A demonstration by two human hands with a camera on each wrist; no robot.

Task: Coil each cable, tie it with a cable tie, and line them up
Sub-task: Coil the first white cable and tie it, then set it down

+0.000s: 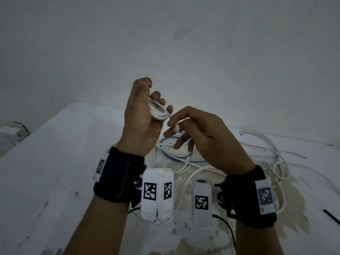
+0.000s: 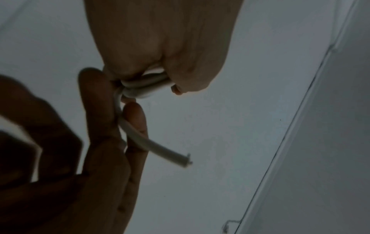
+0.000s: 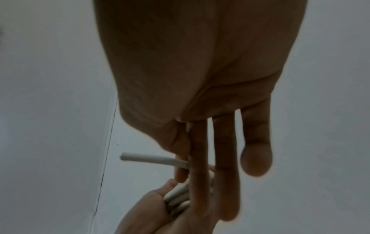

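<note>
My left hand (image 1: 147, 109) is raised above the table, palm toward me, fingers curled round a small coil of white cable (image 1: 158, 112). The left wrist view shows the coil (image 2: 144, 87) wedged between thumb and fingers. To its right, my right hand (image 1: 176, 127) pinches the coil's free end (image 1: 177, 128) between thumb and forefinger; its other fingers hang straight. That short cut end (image 2: 166, 152) sticks out past the fingertips, and the right wrist view shows the end (image 3: 148, 159) above the coil (image 3: 178, 201).
Below the hands, several loose white cables (image 1: 257, 150) and a blue cable loop (image 1: 177, 156) lie tangled on the stained white table (image 1: 55, 162). A black cable tie (image 1: 331, 216) lies at the right edge. A pale wall stands behind.
</note>
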